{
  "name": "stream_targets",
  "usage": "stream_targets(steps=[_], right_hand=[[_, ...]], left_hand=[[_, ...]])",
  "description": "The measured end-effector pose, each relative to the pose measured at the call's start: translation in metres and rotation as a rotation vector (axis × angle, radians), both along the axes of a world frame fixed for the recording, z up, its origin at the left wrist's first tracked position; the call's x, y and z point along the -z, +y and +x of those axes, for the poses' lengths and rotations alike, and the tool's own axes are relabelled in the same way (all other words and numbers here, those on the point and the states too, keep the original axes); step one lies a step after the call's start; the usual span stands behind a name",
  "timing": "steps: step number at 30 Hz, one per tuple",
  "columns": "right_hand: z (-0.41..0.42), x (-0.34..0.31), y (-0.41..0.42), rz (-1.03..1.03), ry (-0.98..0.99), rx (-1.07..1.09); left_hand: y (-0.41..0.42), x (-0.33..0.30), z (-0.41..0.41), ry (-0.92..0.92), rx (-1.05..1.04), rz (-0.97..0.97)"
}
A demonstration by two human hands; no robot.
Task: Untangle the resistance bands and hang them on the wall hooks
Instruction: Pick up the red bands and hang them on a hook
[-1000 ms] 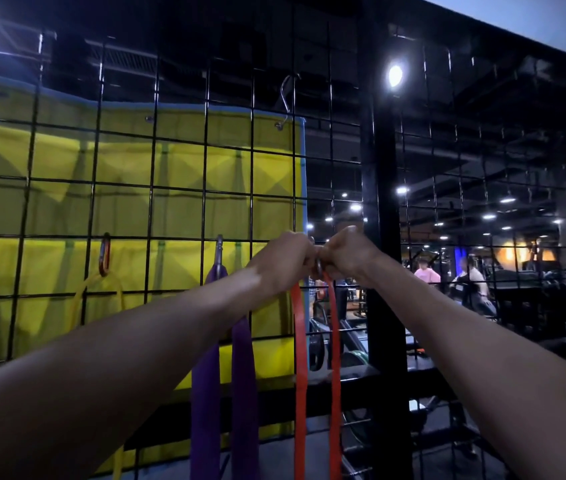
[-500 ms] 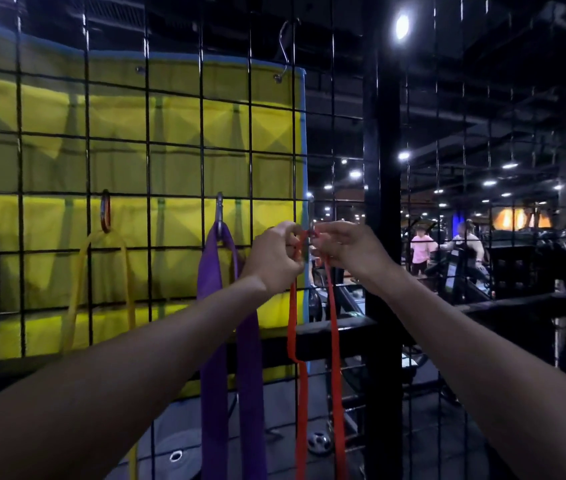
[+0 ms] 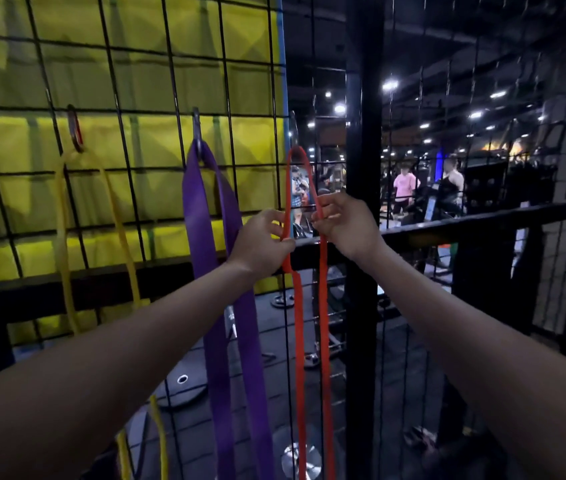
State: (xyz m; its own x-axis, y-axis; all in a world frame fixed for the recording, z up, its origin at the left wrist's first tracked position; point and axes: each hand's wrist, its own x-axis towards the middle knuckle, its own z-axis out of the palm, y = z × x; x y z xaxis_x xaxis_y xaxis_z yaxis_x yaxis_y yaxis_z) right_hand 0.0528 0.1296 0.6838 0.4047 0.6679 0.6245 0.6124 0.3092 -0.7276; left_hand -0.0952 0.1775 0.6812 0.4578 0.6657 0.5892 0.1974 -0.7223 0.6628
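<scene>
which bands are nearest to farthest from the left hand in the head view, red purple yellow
1. red band, pinched by the left hand
2. purple band, just left of that hand
3. yellow band, far left on the grid

two bare forearms, no sleeves, left hand (image 3: 263, 242), right hand (image 3: 345, 225), no gloves

A yellow padded mat (image 3: 136, 81) hangs behind the wire grid. Weight plates (image 3: 181, 386) lie on the floor; people (image 3: 404, 183) stand under ceiling lights (image 3: 390, 85).
</scene>
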Motion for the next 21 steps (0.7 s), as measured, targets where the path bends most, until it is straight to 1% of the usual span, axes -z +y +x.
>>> stream_targets(steps=[1, 3, 4, 7, 10, 16, 18, 21], right_hand=[[0.001, 0.004, 0.0, 0.002, -0.002, 0.003], [0.002, 0.009, -0.002, 0.007, 0.054, -0.025], [0.002, 0.01, -0.003, 0.009, 0.082, -0.041], [0.002, 0.013, -0.002, 0.02, 0.082, -0.031], [0.0, 0.017, 0.001, -0.007, 0.016, 0.001], [-0.012, 0.021, -0.004, -0.02, -0.013, 0.039], [-0.022, 0.019, -0.009, -0.029, -0.041, 0.091], [-0.037, 0.015, -0.013, -0.031, -0.094, 0.232]], left_hand=[[0.001, 0.003, -0.001, -0.003, 0.032, -0.033], [0.001, 0.007, -0.005, -0.035, 0.119, -0.106], [0.002, 0.008, -0.007, -0.04, 0.142, -0.109], [0.002, 0.011, -0.009, -0.016, 0.114, -0.032], [0.0, 0.012, -0.009, -0.007, 0.074, -0.013], [-0.003, 0.01, -0.021, 0.033, 0.052, 0.033], [-0.005, 0.01, -0.031, 0.028, 0.052, 0.013], [-0.01, 0.011, -0.05, -0.017, 0.087, -0.048]])
